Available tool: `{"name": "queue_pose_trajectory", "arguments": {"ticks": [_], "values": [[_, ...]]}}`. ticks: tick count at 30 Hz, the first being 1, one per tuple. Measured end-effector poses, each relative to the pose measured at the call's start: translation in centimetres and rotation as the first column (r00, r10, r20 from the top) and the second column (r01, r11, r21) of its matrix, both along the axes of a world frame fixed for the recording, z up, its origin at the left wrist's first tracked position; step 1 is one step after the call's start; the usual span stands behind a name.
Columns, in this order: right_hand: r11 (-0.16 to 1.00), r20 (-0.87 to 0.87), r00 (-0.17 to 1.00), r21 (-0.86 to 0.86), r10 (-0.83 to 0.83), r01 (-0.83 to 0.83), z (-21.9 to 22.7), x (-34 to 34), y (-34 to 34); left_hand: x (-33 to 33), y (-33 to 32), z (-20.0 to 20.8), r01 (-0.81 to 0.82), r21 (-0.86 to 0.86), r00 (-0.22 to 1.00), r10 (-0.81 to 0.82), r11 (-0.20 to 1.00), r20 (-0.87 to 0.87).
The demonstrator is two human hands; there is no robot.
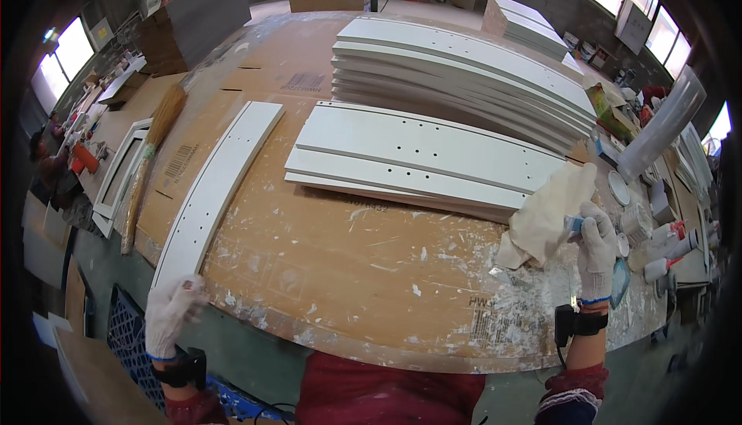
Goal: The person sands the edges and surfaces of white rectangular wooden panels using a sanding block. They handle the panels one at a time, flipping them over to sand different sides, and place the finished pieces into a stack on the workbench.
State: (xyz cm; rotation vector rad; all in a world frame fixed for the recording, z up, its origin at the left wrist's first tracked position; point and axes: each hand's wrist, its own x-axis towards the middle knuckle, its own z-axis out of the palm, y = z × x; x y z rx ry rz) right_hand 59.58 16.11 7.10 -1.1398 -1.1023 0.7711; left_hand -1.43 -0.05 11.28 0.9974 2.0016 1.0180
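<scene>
My left hand [171, 318], in a white knit glove, is at the near end of a long narrow white panel [219, 185] with drilled holes. Its fingers are curled and slightly blurred; whether they grip the panel's end is unclear. On the right, my gloved right hand [597, 249] is closed around a small blue object [573, 224], mostly hidden by the fingers. A crumpled cream cloth [547, 212] lies beside this hand, draped against the right end of a short stack of white drilled panels [417, 150].
Behind is a taller stack of white panels [456, 61]. A straw broom [154, 146] lies along the left edge of the cardboard-covered table [325, 270]. Bottles [657, 269] and a white roll [663, 123] stand at right. Co-workers are at far left.
</scene>
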Motion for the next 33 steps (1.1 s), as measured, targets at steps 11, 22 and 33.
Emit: {"name": "queue_pose_trajectory", "arguments": {"ticks": [11,22,33], "values": [[0.768,0.008,0.935,-0.573,0.355,-0.287,1.6,1.7,-5.4,8.6,20.2,-1.5,0.353,0.188,0.89,-0.267,0.917,-0.37],[0.889,0.765,0.582,-0.434,0.276,0.149,4.6,2.2,-3.5,6.7,29.7,-5.3,0.179,0.129,0.974,-0.194,0.975,0.115],[0.931,0.96,0.274,-0.155,0.063,0.33,2.1,0.2,9.8,9.4,29.1,-5.1,0.295,0.106,0.906,-0.242,0.95,-0.348]]}}
